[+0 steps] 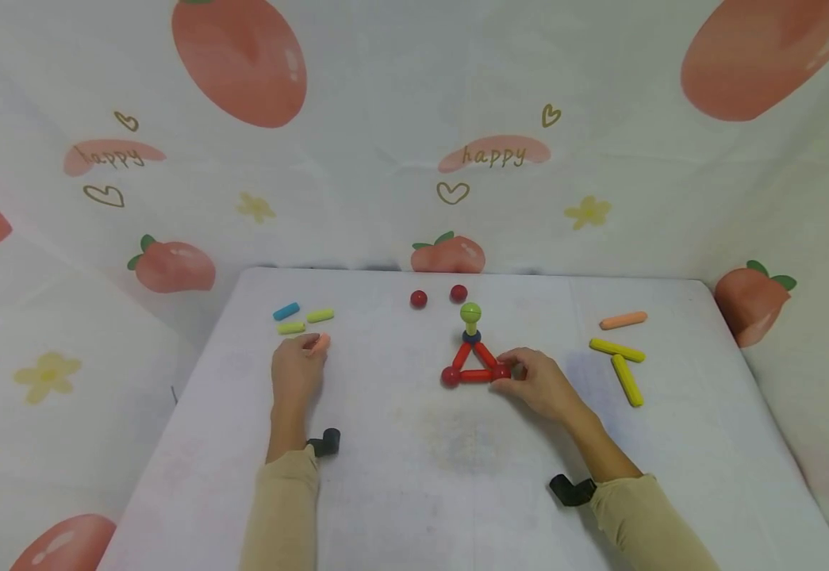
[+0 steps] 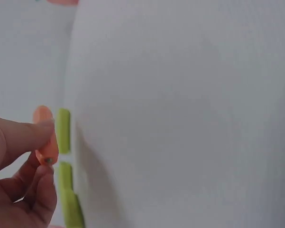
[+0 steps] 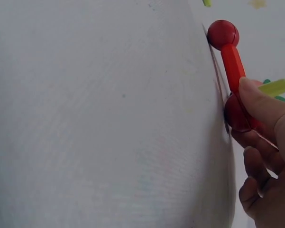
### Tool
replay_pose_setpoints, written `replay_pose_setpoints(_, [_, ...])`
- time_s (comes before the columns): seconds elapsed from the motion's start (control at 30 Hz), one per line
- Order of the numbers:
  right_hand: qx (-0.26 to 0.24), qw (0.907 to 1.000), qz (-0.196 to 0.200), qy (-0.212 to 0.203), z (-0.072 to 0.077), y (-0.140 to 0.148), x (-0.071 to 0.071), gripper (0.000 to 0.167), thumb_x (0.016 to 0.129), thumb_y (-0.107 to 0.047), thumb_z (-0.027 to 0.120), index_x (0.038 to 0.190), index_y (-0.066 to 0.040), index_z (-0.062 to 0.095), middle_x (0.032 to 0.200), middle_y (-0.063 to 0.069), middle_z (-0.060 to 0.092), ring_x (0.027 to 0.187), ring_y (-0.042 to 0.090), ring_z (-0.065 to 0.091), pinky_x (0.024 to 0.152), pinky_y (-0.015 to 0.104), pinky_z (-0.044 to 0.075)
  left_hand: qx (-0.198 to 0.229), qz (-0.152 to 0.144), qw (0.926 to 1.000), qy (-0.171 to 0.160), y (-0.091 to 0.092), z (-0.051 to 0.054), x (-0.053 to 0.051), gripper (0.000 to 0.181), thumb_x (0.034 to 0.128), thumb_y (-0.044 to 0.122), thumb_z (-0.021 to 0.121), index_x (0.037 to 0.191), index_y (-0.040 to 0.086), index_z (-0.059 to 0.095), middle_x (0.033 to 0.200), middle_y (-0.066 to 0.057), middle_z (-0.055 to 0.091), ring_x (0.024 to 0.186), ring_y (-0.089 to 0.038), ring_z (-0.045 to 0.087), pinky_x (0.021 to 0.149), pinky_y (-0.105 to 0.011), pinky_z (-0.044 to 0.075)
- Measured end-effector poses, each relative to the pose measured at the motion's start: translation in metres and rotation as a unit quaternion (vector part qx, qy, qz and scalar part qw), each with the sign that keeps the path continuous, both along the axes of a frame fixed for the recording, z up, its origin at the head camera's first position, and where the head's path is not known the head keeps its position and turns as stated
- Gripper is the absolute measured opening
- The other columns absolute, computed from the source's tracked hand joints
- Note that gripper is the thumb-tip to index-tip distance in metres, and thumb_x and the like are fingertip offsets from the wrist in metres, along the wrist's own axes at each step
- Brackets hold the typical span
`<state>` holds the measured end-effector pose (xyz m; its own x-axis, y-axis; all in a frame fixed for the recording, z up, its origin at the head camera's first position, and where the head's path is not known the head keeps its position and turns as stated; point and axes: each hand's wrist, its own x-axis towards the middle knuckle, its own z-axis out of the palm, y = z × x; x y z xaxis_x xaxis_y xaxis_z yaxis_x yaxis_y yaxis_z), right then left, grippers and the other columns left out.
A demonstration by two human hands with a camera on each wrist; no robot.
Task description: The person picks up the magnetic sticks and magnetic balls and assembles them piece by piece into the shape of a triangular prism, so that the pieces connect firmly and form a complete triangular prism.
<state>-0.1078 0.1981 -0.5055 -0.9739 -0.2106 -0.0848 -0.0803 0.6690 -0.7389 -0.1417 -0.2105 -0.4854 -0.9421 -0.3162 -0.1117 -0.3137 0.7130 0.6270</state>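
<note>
Between thumb and fingers my left hand (image 1: 297, 369) pinches a short orange rod (image 2: 46, 137), whose end shows a small dark spot in the left wrist view. Close by lie two short yellow-green rods (image 1: 320, 316) and a blue rod (image 1: 286, 312). My right hand (image 1: 539, 385) grips the right corner ball (image 3: 236, 114) of a triangle made of red rods (image 1: 475, 377) and balls. A second red ball (image 1: 450, 377) forms its left corner. At the far corner sits a dark blue ball (image 1: 471, 337), with a yellow-green rod standing on it, topped by a green ball (image 1: 470, 312).
Two loose red balls (image 1: 419, 300) lie behind the triangle. On the right side of the white table (image 1: 400, 492) are an orange rod (image 1: 624, 320) and two longer yellow rods (image 1: 627, 381). A printed cloth hangs behind the table's far edge.
</note>
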Motion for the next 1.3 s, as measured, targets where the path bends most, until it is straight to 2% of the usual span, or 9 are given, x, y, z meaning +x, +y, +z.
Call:
replay_pose_setpoints(0.2, [0.034, 0.9986, 0.005, 0.040, 0.001, -0.001, 0.002, 0.037, 0.081, -0.030, 0.087, 0.112, -0.017, 0.073, 0.095, -0.002, 0.068, 0.087, 0.017, 0.051, 0.071, 0.027, 0.044, 0.073, -0.052, 0.9944, 0.056, 0.034, 0.016, 0.002, 0.033, 0.0997, 0.031, 0.066, 0.127, 0.013, 0.066, 0.119, -0.008, 0.067, 0.103, -0.026, 0.062, 0.092, -0.041, 0.052])
replay_pose_setpoints(0.33, [0.040, 0.9980, 0.006, 0.049, 0.002, -0.002, 0.003, 0.037, 0.080, -0.029, 0.088, 0.112, -0.016, 0.074, 0.095, -0.001, 0.067, 0.087, 0.017, 0.050, 0.072, 0.028, 0.044, 0.122, -0.096, 0.9860, 0.063, 0.065, 0.021, 0.006, 0.028, 0.0969, 0.027, 0.071, 0.121, 0.015, 0.064, 0.118, -0.003, 0.069, 0.106, -0.022, 0.066, 0.095, -0.042, 0.056])
replay_pose_setpoints(0.57, [0.057, 0.9969, -0.002, 0.055, 0.000, 0.000, 0.003, 0.036, 0.081, -0.030, 0.087, 0.112, -0.016, 0.075, 0.097, -0.001, 0.070, 0.088, 0.017, 0.051, 0.073, 0.029, 0.045, 0.176, -0.170, 0.9675, 0.064, 0.126, 0.012, 0.016, 0.023, 0.0913, 0.026, 0.078, 0.111, 0.020, 0.068, 0.107, 0.003, 0.072, 0.100, -0.015, 0.066, 0.092, -0.036, 0.058])
replay_pose_setpoints(0.7, [0.061, 0.9959, -0.004, 0.067, -0.001, -0.001, 0.003, 0.037, 0.081, -0.031, 0.087, 0.111, -0.015, 0.075, 0.099, 0.000, 0.071, 0.088, 0.017, 0.052, 0.075, 0.029, 0.045, 0.181, -0.228, 0.9559, 0.035, 0.147, 0.006, 0.023, 0.021, 0.0899, 0.024, 0.079, 0.108, 0.024, 0.069, 0.105, 0.007, 0.071, 0.100, -0.014, 0.064, 0.089, -0.034, 0.056])
replay_pose_setpoints(0.8, [0.056, 0.9956, -0.002, 0.075, -0.002, -0.003, 0.003, 0.037, 0.081, -0.030, 0.087, 0.111, -0.013, 0.074, 0.100, 0.002, 0.072, 0.087, 0.018, 0.054, 0.076, 0.031, 0.047, 0.178, -0.245, 0.9530, 0.019, 0.152, 0.001, 0.026, 0.020, 0.0896, 0.024, 0.079, 0.107, 0.027, 0.069, 0.105, 0.009, 0.070, 0.100, -0.013, 0.062, 0.088, -0.033, 0.055])
replay_pose_setpoints(0.93, [0.057, 0.9953, -0.004, 0.078, -0.001, -0.005, 0.003, 0.037, 0.081, -0.029, 0.087, 0.111, -0.012, 0.073, 0.100, 0.002, 0.072, 0.086, 0.017, 0.054, 0.075, 0.030, 0.047, 0.177, -0.245, 0.9532, 0.011, 0.154, -0.003, 0.028, 0.019, 0.0891, 0.023, 0.080, 0.105, 0.027, 0.069, 0.102, 0.010, 0.070, 0.098, -0.013, 0.062, 0.086, -0.033, 0.054])
replay_pose_setpoints(1.1, [0.068, 0.9952, -0.009, 0.069, -0.001, -0.003, 0.004, 0.037, 0.081, -0.031, 0.087, 0.112, -0.013, 0.074, 0.102, 0.001, 0.072, 0.089, 0.017, 0.054, 0.076, 0.031, 0.046, 0.172, -0.261, 0.9498, -0.008, 0.152, -0.002, 0.025, 0.022, 0.0887, 0.025, 0.080, 0.108, 0.026, 0.069, 0.104, 0.010, 0.070, 0.101, -0.015, 0.062, 0.089, -0.034, 0.054])
replay_pose_setpoints(1.2, [0.071, 0.9955, -0.010, 0.061, 0.000, 0.000, 0.004, 0.038, 0.083, -0.032, 0.086, 0.114, -0.013, 0.073, 0.103, 0.002, 0.071, 0.090, 0.018, 0.054, 0.077, 0.031, 0.046, 0.164, -0.260, 0.9512, -0.024, 0.143, 0.001, 0.014, 0.028, 0.0886, 0.022, 0.080, 0.114, 0.024, 0.069, 0.111, 0.008, 0.070, 0.106, -0.016, 0.062, 0.092, -0.037, 0.055])
replay_pose_setpoints(1.3, [0.071, 0.9957, -0.015, 0.058, 0.000, 0.002, 0.004, 0.039, 0.083, -0.032, 0.085, 0.114, -0.013, 0.072, 0.104, 0.003, 0.071, 0.089, 0.018, 0.054, 0.077, 0.031, 0.046, 0.167, -0.231, 0.9585, -0.013, 0.131, 0.002, -0.008, 0.036, 0.0873, 0.020, 0.080, 0.121, 0.022, 0.068, 0.118, 0.006, 0.070, 0.107, -0.017, 0.062, 0.092, -0.039, 0.056])
